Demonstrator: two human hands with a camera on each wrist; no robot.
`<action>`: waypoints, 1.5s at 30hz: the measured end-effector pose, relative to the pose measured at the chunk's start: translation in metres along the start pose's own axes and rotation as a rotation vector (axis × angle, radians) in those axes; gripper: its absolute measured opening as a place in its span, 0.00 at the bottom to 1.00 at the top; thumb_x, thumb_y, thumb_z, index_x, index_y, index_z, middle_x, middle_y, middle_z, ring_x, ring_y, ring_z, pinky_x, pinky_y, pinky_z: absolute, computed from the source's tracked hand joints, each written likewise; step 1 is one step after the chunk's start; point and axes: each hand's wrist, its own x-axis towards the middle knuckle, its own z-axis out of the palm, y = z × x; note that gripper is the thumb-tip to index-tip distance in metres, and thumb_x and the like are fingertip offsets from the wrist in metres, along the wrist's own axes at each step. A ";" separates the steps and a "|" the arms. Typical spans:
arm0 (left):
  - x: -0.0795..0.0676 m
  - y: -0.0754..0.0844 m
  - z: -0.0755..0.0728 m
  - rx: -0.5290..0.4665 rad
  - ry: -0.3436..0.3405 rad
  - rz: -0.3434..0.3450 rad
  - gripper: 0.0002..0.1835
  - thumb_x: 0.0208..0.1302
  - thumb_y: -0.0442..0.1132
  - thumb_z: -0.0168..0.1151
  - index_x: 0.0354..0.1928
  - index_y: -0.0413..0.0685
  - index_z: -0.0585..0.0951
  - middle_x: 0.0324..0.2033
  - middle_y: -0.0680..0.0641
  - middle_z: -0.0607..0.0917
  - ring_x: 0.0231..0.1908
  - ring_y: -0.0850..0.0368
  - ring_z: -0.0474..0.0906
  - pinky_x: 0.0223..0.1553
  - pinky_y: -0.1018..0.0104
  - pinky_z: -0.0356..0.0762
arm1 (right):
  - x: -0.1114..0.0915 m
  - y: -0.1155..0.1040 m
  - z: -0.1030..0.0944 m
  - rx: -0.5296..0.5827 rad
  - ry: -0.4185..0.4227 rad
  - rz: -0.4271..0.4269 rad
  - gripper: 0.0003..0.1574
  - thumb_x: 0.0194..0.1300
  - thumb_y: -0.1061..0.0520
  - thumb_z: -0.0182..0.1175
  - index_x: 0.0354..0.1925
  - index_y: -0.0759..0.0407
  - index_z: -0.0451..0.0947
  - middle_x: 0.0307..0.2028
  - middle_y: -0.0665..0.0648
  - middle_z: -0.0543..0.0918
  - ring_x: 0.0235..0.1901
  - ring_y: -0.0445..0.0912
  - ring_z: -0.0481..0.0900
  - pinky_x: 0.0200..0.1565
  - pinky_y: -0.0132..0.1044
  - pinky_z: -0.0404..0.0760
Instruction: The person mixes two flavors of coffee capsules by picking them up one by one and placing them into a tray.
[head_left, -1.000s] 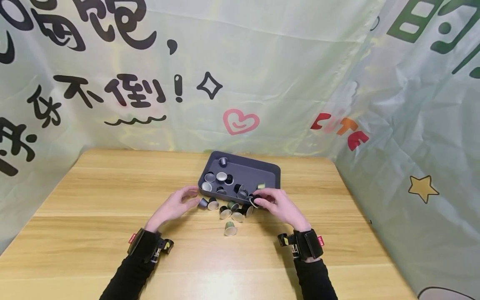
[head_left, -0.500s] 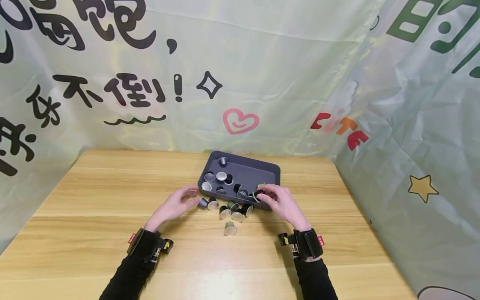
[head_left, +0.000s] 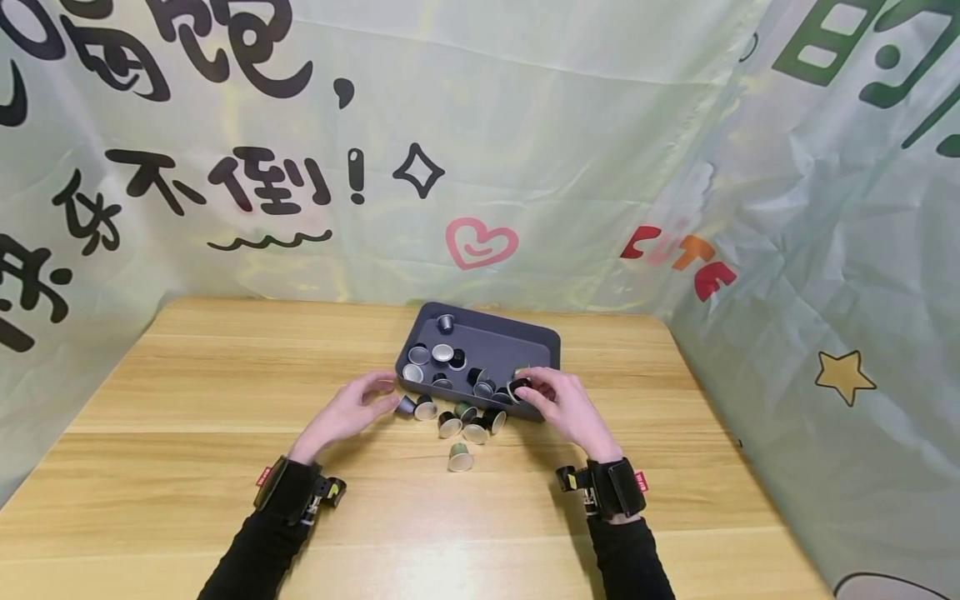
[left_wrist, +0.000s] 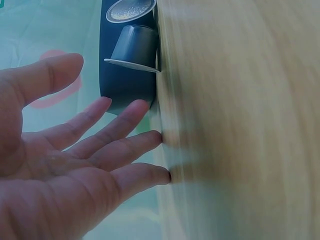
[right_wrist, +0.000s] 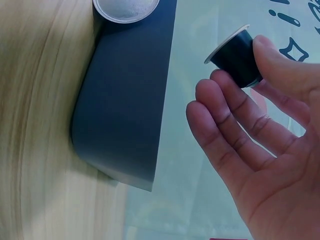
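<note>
My right hand [head_left: 558, 400] pinches a black coffee capsule [right_wrist: 236, 57] between thumb and fingers, over the near right rim of the dark grey tray [head_left: 510, 337]. The capsule's pale lid faces left. At the tray's near left corner, my left hand [head_left: 360, 408] lies with fingers spread and holds nothing. Just beside its fingertips is a blue-grey capsule [left_wrist: 135, 47], lid down on the table. Several capsules lie in the tray, among them a silver-lidded one [head_left: 442, 353] and a dark blue one [head_left: 446, 323].
In front of the tray, several loose capsules lie on the wooden table [head_left: 225, 375], including a green one [head_left: 460, 457] nearest me. A printed cloth backdrop [head_left: 570, 167] hangs behind the table and along its right side.
My right hand has lifted the black capsule slightly up and right, from beside the tray's near edge to over its rim. My left hand stays where it was.
</note>
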 end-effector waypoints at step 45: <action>-0.001 0.001 0.000 0.021 -0.009 0.006 0.29 0.73 0.39 0.57 0.69 0.29 0.65 0.66 0.26 0.73 0.67 0.30 0.70 0.72 0.37 0.65 | 0.000 0.005 0.003 -0.100 -0.145 0.096 0.09 0.66 0.51 0.67 0.43 0.52 0.85 0.18 0.45 0.73 0.20 0.37 0.68 0.26 0.27 0.68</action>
